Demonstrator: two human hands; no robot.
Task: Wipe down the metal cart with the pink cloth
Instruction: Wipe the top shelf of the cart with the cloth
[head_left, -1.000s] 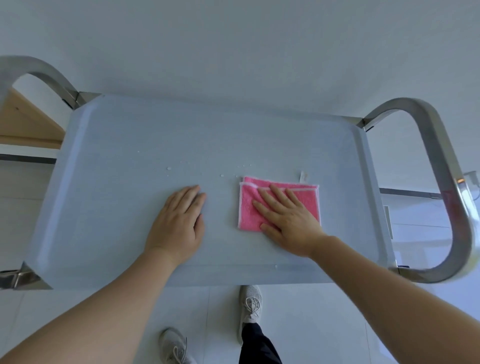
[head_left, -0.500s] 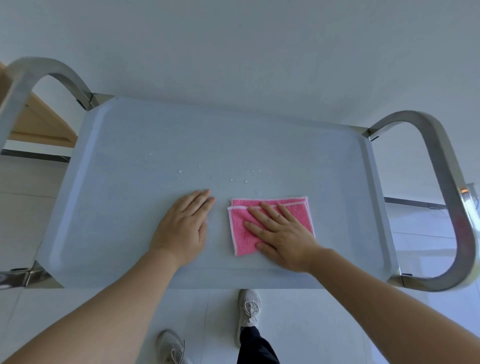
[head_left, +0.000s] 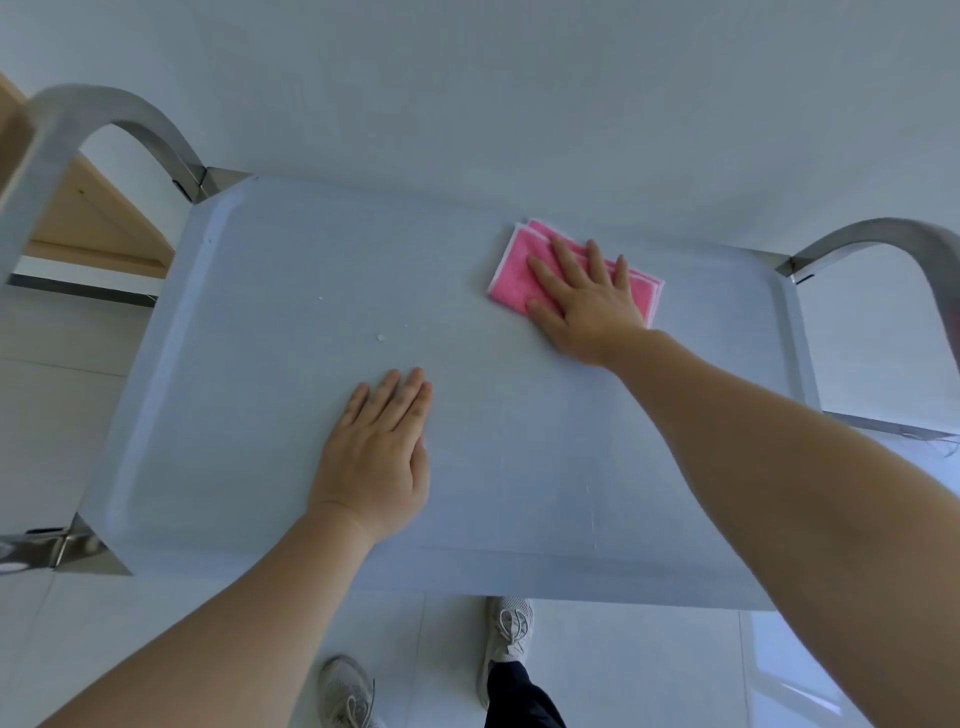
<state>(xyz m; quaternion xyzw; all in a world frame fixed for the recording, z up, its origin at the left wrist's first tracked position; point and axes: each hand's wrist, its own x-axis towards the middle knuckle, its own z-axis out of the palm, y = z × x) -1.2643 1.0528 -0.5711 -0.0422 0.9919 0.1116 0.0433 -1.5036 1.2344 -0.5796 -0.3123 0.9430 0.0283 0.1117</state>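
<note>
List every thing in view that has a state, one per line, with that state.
pink cloth: folded, flat on the cart top near its far edge, under the right hand
right hand: fingers straight, pressing the cloth
left hand: flat on the cart top
metal cart: top carries a few droplets

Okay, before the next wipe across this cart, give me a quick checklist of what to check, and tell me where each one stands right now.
1. Right hand flat on the pink cloth, fingers spread: ok.
2. Cloth lying flat on the cart top, folded, near the far edge: ok.
3. Left hand resting flat on the top to steady the cart, clear of the cloth: ok.
4. Droplets gone: not ok, one droplet and a smaller speck sit left of the cloth.
5. Path from cloth to droplets free of other things: ok.
6. Cloth damp enough: cannot tell.
</note>
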